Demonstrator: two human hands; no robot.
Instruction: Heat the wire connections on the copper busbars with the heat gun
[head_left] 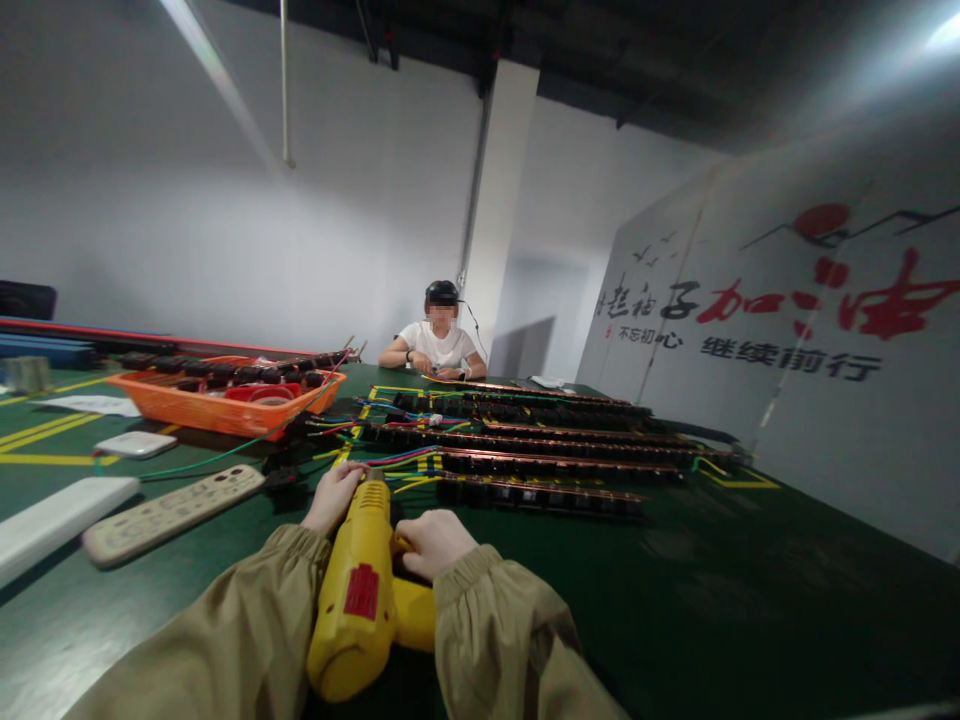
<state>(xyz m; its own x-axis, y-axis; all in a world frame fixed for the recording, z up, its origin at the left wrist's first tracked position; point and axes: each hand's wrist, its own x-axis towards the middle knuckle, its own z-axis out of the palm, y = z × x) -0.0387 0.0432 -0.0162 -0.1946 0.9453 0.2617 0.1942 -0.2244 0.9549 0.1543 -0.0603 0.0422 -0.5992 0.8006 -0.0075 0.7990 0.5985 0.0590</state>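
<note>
A yellow heat gun (pixel 349 610) with a red label lies in front of me, nozzle pointing away and handle to the right. My right hand (pixel 437 543) is closed against its right side, fingers curled over a small yellow part by the barrel. Beyond the nozzle's left edge, my left hand (pixel 335 497) has its fingertips pinched together; the nozzle partly hides them, so what they hold cannot be made out. Coloured wires (pixel 409 458) run close to those fingertips from long black strips (pixel 540 493) with copper-coloured bars.
An orange basket (pixel 225 415) of black parts stands at the left. Nearer lie a beige remote-like power strip (pixel 176 513), a white box (pixel 64 520) and a small white device (pixel 136 444). Across the green table (pixel 750 600) sits a person in white (pixel 440 345).
</note>
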